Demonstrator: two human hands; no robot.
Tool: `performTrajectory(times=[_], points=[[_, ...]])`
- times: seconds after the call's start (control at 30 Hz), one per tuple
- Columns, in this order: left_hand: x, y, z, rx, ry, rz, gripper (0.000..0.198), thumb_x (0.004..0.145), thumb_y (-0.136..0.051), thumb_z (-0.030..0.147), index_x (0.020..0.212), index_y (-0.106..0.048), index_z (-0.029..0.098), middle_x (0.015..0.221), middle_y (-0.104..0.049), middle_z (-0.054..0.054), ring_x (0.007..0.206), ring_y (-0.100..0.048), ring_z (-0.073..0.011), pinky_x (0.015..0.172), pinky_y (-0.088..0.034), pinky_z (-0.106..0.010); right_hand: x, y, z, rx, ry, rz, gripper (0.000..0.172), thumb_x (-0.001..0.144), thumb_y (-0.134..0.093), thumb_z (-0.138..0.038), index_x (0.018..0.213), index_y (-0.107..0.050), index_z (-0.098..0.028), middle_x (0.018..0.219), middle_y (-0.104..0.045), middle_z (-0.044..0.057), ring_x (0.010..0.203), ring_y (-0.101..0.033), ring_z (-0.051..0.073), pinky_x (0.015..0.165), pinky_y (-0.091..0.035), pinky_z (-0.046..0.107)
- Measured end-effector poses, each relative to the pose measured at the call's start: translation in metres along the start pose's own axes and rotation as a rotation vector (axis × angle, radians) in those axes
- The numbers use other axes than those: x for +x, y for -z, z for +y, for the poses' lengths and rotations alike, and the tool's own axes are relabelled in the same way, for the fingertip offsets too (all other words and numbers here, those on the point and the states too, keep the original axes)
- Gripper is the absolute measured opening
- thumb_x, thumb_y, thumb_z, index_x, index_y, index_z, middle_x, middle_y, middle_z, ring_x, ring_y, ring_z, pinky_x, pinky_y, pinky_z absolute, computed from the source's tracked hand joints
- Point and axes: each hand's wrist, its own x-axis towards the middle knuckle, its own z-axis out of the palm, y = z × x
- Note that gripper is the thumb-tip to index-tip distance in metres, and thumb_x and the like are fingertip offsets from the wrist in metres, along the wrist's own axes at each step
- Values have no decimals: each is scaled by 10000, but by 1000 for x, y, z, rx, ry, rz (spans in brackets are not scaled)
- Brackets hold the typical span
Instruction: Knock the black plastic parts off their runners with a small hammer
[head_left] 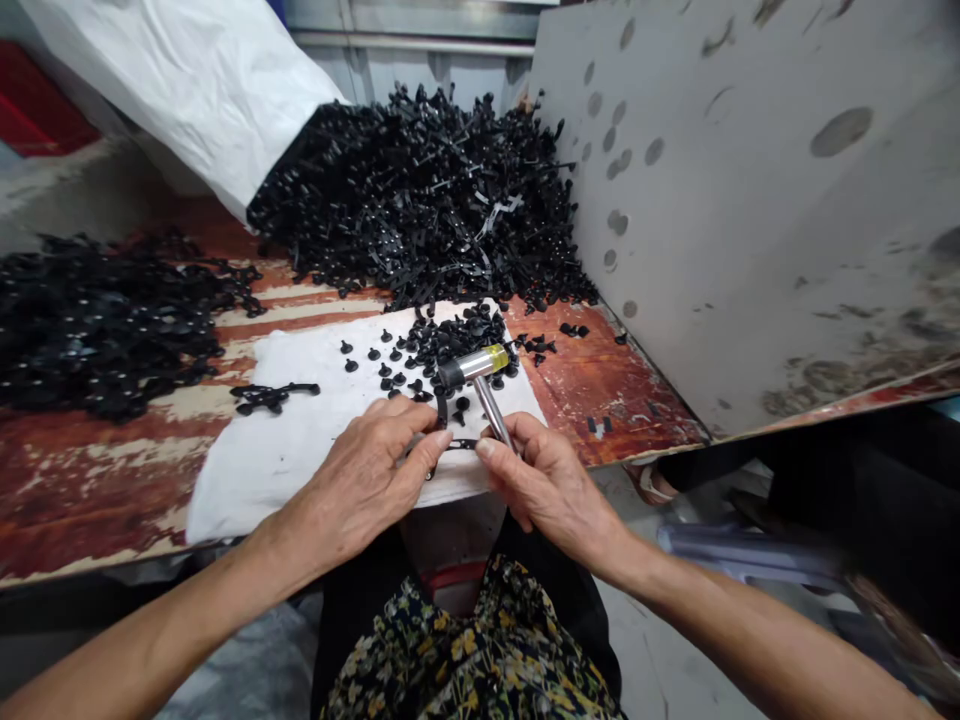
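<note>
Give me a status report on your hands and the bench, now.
Right hand gripping steel-headed hammer by its handle. Left hand at black plastic strip. Loose black plastic studs on white cloth, beside hammer head.

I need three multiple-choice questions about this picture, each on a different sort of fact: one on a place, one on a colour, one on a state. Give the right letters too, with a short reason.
1. Where does the big heap of black plastic parts lie?
A) On the floor
B) On the worn red table, behind the white cloth
C) On the person's lap

2. What colour is the band on the hammer head?
A) Blue
B) Green
C) Yellow

3. What is the right hand doing?
A) Gripping the metal handle
B) Lying flat on the cloth
C) Lifting the cloth

1: B, the heap sits past the cloth's far edge.
2: C, a yellow band rings the silver head.
3: A, its fingers curl around the handle.
</note>
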Motion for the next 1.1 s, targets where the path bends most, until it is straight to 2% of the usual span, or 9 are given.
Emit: performTrajectory(times=[0.07,0.13,0.37,0.43,0.6,0.7,0.8,0.9,1.1], points=[[0,-1,-1,-109,47,-129,340,893,-412,443,697,-542,198,658,-513,7,647,-479,-153,615,-353,-278,-2,0,-1,-7,-3,-13,245,906,-553,-446,864,-502,-209,630,-478,-61,522,-417,87,491,-335,218],[-1,0,-5,-220,96,-198,366,894,-412,466,682,-532,193,593,-474,32,549,-426,-117,538,-318,-252,-6,2,-4,-71,4,-29,257,924,-522,-464,898,-513,-208,638,-477,-57,536,-430,93,511,-362,223],[-10,10,-25,-500,324,-192,447,801,-537,598,650,-507,178,588,-545,31,458,-447,-73,443,-298,-198,-29,29,-10,-631,59,9,458,953,-350,-362,1324,-501,-140,761,-597,44,668,-560,180,699,-503,348],[-13,12,-27,-538,359,-213,460,768,-576,612,644,-503,175,588,-556,28,437,-452,-67,423,-283,-191,-30,34,-8,-752,96,-4,494,934,-346,-327,1367,-484,-133,801,-644,77,703,-603,208,740,-523,386],[-17,14,-24,-556,364,-282,460,743,-613,596,621,-532,160,579,-564,21,428,-440,-54,420,-282,-188,-23,34,-10,-896,185,-72,531,897,-374,-209,1419,-440,-136,1111,-698,172,956,-671,270,836,-532,421],[-18,14,-25,-580,371,-300,464,744,-609,600,636,-551,153,584,-574,13,453,-451,-58,444,-314,-189,-16,28,-16,-962,219,-116,562,863,-383,-150,1422,-437,-115,995,-717,163,847,-671,261,763,-531,395],[-17,14,-26,-601,366,-320,468,722,-620,612,677,-557,150,614,-593,3,482,-469,-64,474,-355,-191,-7,20,-20,-966,251,-151,549,847,-393,-132,1390,-470,-101,864,-697,131,697,-621,222,676,-507,357],[-13,16,-27,-554,353,-380,467,756,-587,609,678,-555,150,585,-554,16,462,-441,-58,456,-335,-183,-2,17,-21,-874,265,-132,502,879,-387,-158,1368,-491,-123,809,-666,96,655,-585,199,659,-489,341],[6,22,-31,-551,358,-458,457,764,-606,591,645,-546,154,521,-495,38,399,-371,-43,396,-271,-169,-8,26,-14,-618,219,76,427,953,-391,-274,1348,-510,-167,792,-597,46,694,-557,173,705,-477,327]])
